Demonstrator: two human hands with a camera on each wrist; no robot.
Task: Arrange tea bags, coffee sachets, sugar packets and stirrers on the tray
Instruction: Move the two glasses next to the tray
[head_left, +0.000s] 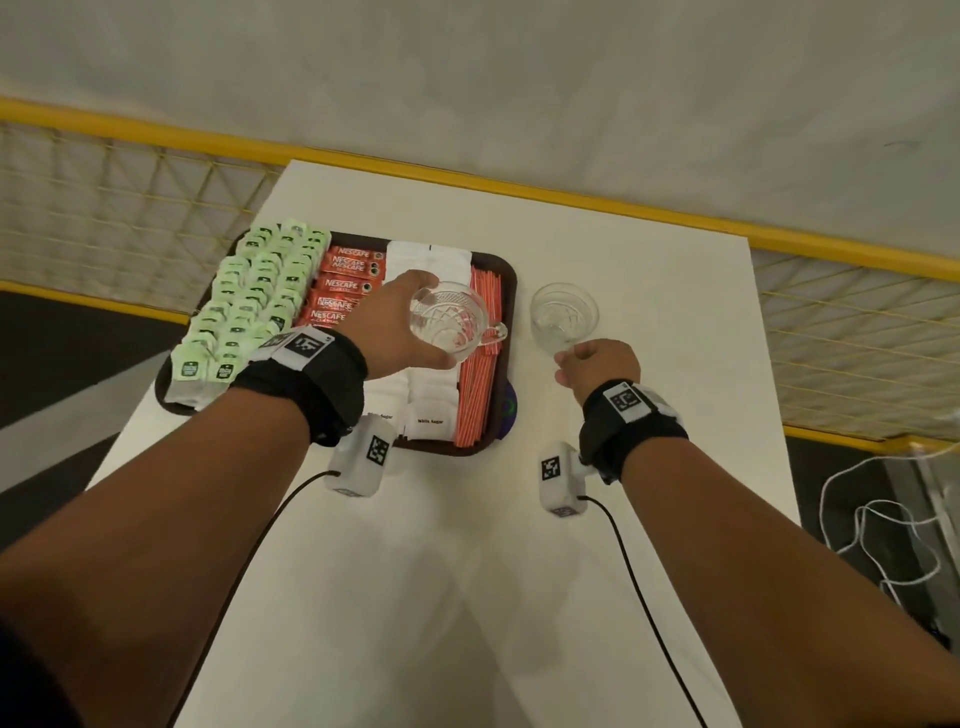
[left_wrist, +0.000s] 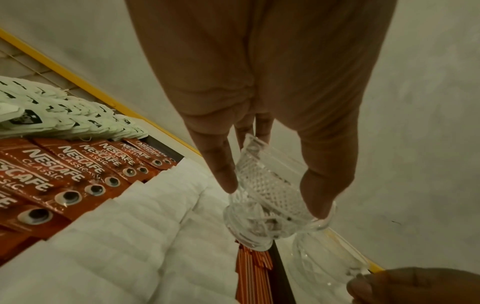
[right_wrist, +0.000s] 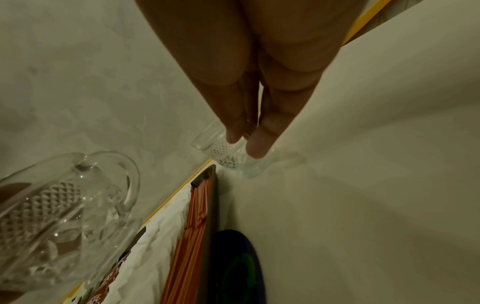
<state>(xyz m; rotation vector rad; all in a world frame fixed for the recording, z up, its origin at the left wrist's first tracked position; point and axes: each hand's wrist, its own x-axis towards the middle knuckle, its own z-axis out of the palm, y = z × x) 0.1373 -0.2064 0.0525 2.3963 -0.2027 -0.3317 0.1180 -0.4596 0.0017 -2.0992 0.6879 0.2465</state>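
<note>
Tray (head_left: 511, 291) was the biggest thing on the worktop (head_left: 649, 291), and it lay under and to the far side of your left hand (head_left: 400, 332), with your right hand (head_left: 597, 364) off its right edge. Across it ran four bands: tea bags (head_left: 249, 296) furthest from your hands on the left, coffee sachets (head_left: 343, 291) next, sugar packets (head_left: 431, 400) directly beneath your left wrist, and stirrers (head_left: 475, 395) along the edge nearest your right hand. By my reading the sorting was largely done, and you were dealing with glassware.

Your left hand gripped a cut-glass cup (head_left: 449, 319) from above, fingers curled round its rim, carrying it clear over the sugar and stirrer bands. Your right hand pinched the handle of a second glass cup (head_left: 563, 317), which seemed to stand on the worktop just beside the tray; I could not tell whether its base was fully down.

To do this step well, you should have kept the lifted cup level and high enough that its base missed the stirrers, which would scatter at a nudge. Setting it down on bare worktop beside the other cup, not on the soft packets, would have been the steadier choice. Glass is slippery, so a firm rim grip mattered. A dark round disc (head_left: 510, 408) peeked from under the tray's near right corner.
</note>
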